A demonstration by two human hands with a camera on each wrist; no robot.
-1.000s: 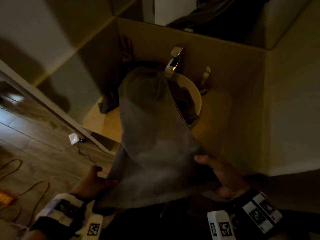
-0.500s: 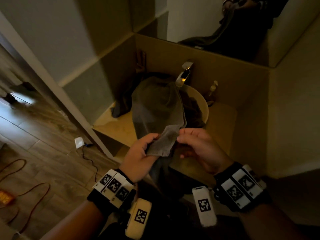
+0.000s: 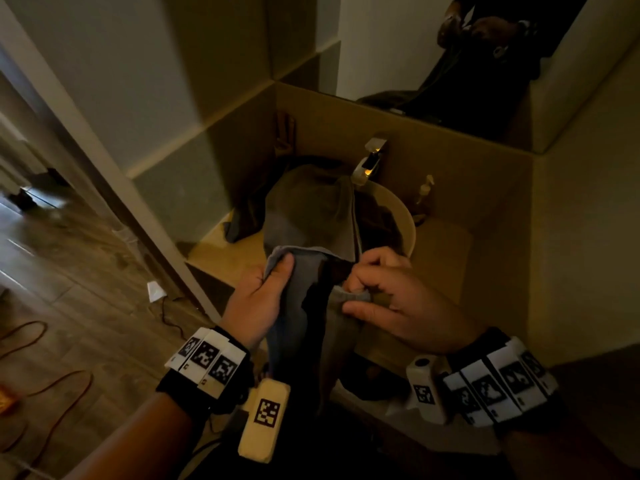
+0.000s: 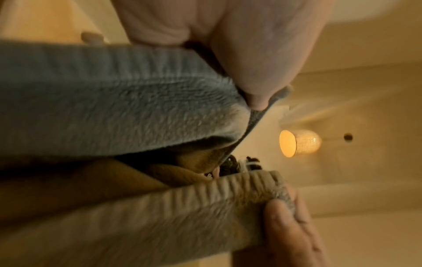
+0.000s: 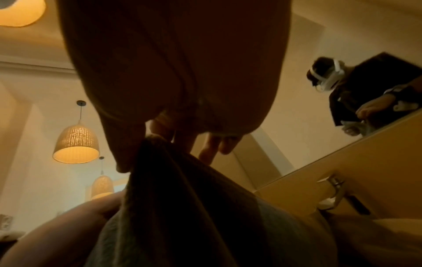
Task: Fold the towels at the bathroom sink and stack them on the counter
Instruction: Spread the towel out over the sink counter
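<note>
while both hands meet in front of the sink [image 3: 410, 225], the grey towel [image 3: 308, 216] runs away from them, its far part draped over the basin's left rim and its near end hanging down between the wrists. the left hand [image 3: 258, 299] grips 1 corner with its thumb curled over the hem, and the right hand [image 3: 398, 299] pinches the other corner just beside it, lower and to the right (the left wrist view shows the 2 hems lying nearly parallel, close together). so the towel's long axis points from the hands toward the faucet [image 3: 369, 161]. the next fold likely turns on matching those corners, then laying it on the tabletop [image 3: 446, 244], whose bare part lies nearer the right hand.
</note>
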